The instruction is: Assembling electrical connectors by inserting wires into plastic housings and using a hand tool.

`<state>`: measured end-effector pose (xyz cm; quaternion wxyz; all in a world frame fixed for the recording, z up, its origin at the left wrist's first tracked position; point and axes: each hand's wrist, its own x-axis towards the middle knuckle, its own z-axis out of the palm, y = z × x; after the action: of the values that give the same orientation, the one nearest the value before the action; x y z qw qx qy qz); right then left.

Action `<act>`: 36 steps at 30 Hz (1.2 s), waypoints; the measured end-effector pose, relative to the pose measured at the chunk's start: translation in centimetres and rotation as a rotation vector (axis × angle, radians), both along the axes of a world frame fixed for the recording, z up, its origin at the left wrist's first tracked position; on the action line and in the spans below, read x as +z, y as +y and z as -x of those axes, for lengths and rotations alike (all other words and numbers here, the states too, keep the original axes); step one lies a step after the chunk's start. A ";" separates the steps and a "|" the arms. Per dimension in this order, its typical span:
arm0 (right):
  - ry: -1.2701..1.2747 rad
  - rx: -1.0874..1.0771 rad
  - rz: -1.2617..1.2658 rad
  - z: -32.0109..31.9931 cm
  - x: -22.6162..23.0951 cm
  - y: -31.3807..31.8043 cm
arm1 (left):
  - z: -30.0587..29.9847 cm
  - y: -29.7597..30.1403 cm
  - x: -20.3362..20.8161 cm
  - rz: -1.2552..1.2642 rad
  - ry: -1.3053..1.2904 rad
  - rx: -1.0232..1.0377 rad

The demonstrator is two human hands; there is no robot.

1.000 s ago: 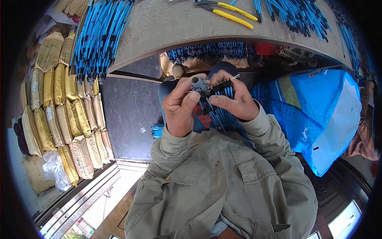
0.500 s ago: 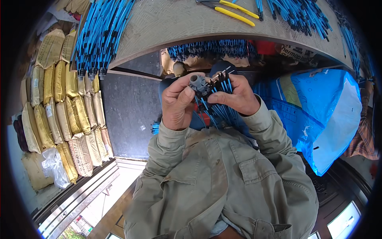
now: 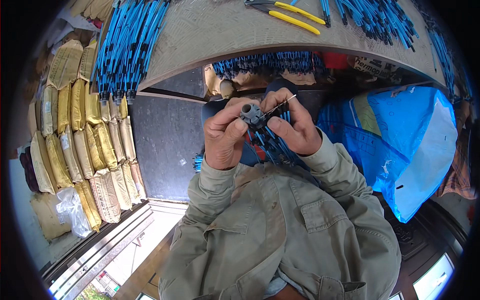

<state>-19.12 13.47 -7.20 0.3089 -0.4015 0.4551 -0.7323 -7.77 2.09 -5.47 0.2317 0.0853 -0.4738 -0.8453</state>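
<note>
Over my lap, my left hand (image 3: pixel 224 137) is closed round a grey ribbed plastic hub (image 3: pixel 251 114) with a round hollow socket facing up. Just right of it, my right hand (image 3: pixel 301 127) is closed, pinching a thin pale wire (image 3: pixel 283 103) that slants up past the fingers beside the hub. Below the hub hangs a bunch of thin blue rods (image 3: pixel 270 145) with black fittings, between both hands. How the rods join the hub is hidden by fingers.
Ahead, a curved-edge table (image 3: pixel 210 30) carries yellow-handled pliers (image 3: pixel 295 22) and bundles of blue rods (image 3: pixel 130 45). More rods (image 3: pixel 270 62) lie beneath it. Stacked brown and yellow packets (image 3: pixel 80 120) stand at left; a big blue plastic bag (image 3: pixel 385 135) at right.
The black-ended rods that stood up beside my right fingers now sit lower and mostly hidden. My right fingers have shifted along the thin wire, which shows more plainly.
</note>
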 end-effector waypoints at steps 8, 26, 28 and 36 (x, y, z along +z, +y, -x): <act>0.292 -0.071 -0.077 0.8 0.2 0.3 | 0.1 -0.5 -0.6 -0.076 -0.005 0.028; -0.235 0.300 0.039 1.8 -0.5 -0.6 | 1.1 -2.4 -0.5 0.084 0.016 -0.225; -0.234 0.305 0.006 1.9 -0.3 -0.6 | 1.1 -2.3 -0.5 0.088 0.017 -0.219; -0.118 0.184 -0.048 1.4 -0.3 -0.2 | 0.9 -2.2 -0.3 0.132 -0.055 -0.164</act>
<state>-20.51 13.28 -7.53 0.4108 -0.3902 0.4147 -0.7121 -8.67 -0.08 -5.74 0.1537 0.0542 -0.5398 -0.8258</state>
